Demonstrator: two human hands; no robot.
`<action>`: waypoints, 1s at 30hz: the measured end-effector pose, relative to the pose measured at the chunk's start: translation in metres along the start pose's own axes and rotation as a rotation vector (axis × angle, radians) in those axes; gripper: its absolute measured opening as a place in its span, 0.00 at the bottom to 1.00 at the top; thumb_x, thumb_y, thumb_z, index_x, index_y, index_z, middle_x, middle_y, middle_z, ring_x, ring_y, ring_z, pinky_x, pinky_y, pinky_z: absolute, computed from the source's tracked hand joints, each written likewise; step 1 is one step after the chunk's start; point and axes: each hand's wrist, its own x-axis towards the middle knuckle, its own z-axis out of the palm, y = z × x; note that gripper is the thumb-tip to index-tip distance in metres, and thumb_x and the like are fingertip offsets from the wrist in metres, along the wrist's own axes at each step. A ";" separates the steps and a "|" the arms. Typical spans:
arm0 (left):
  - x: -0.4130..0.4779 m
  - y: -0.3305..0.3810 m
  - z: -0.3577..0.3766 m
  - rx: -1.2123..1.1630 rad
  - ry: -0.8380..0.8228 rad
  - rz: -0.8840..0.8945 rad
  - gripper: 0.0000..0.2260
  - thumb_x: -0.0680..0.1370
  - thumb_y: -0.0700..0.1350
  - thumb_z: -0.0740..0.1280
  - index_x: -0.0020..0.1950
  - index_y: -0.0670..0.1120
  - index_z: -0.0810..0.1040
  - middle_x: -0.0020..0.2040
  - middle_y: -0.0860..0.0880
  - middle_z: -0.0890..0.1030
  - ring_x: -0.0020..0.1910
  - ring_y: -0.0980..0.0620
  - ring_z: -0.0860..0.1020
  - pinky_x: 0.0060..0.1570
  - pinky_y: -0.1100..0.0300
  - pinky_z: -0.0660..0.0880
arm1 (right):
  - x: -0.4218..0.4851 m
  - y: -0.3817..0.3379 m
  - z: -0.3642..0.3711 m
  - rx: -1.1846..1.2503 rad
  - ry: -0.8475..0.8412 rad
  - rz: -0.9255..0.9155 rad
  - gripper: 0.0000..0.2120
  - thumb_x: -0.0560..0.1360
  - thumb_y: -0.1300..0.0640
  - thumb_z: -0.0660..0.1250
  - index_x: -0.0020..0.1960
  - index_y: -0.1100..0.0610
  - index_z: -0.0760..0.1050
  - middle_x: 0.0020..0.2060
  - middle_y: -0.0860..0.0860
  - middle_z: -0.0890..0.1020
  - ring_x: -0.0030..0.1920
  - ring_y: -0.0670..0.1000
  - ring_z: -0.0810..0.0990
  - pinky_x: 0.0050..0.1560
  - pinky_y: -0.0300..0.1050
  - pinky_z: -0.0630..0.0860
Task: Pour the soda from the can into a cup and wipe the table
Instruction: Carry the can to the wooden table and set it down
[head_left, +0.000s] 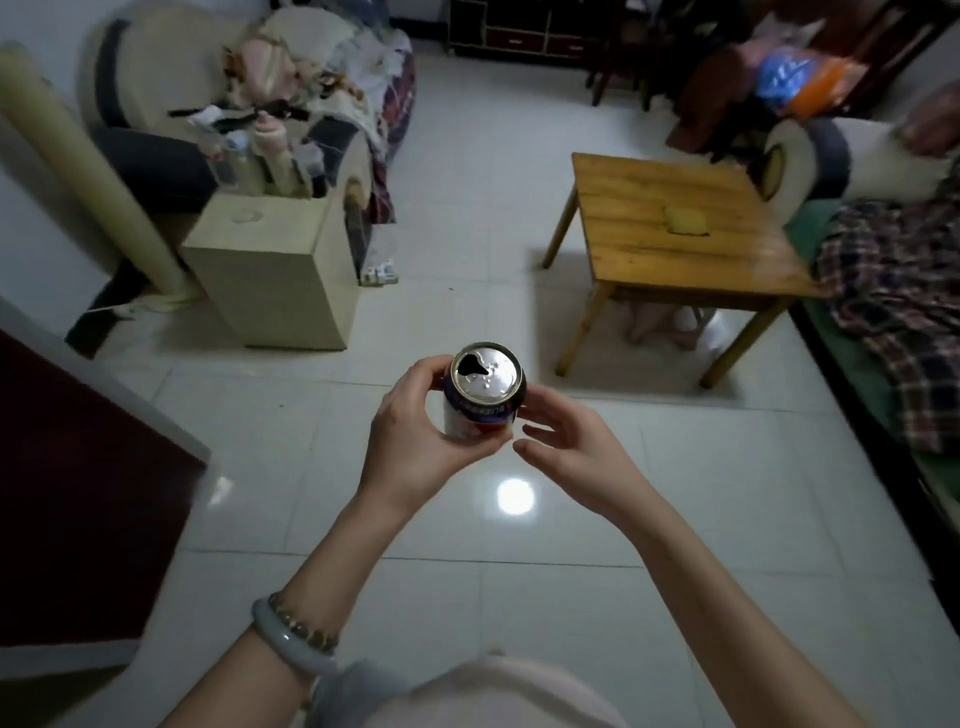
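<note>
My left hand (410, 436) grips a soda can (483, 395) upright in front of me, above the tiled floor. The can's silver top has a dark opening toward its left. Just right of the can is my right hand (566, 447), fingers loosely curled beside it; I cannot tell whether they touch it. A low wooden table (649, 260) stands ahead to the right with a yellow cloth (685, 221) lying on it. No cup is in view.
A beige box-like cabinet (280, 275) stands ahead left, in front of a cluttered armchair (234, 104). A sofa with a plaid blanket (898, 312) runs along the right. A dark red panel (78, 493) is at my left. White tiled floor (467, 234) lies between.
</note>
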 end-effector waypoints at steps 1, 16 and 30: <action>0.002 0.008 0.019 -0.015 -0.025 0.006 0.27 0.59 0.50 0.81 0.54 0.53 0.75 0.50 0.60 0.80 0.52 0.63 0.76 0.52 0.64 0.73 | -0.006 0.007 -0.018 0.004 0.028 0.006 0.28 0.72 0.72 0.63 0.59 0.42 0.71 0.56 0.40 0.78 0.59 0.38 0.75 0.59 0.33 0.72; 0.081 0.087 0.227 -0.104 -0.390 0.169 0.29 0.59 0.49 0.81 0.57 0.53 0.75 0.52 0.58 0.80 0.53 0.61 0.76 0.49 0.75 0.67 | -0.019 0.071 -0.208 0.022 0.403 0.110 0.26 0.72 0.71 0.64 0.66 0.52 0.70 0.57 0.46 0.77 0.60 0.44 0.75 0.59 0.32 0.72; 0.246 0.135 0.390 -0.140 -0.428 0.227 0.30 0.59 0.51 0.81 0.58 0.54 0.74 0.53 0.59 0.80 0.54 0.60 0.77 0.53 0.61 0.75 | 0.106 0.108 -0.391 0.028 0.462 0.109 0.28 0.72 0.71 0.62 0.69 0.52 0.68 0.60 0.46 0.77 0.60 0.38 0.74 0.57 0.27 0.70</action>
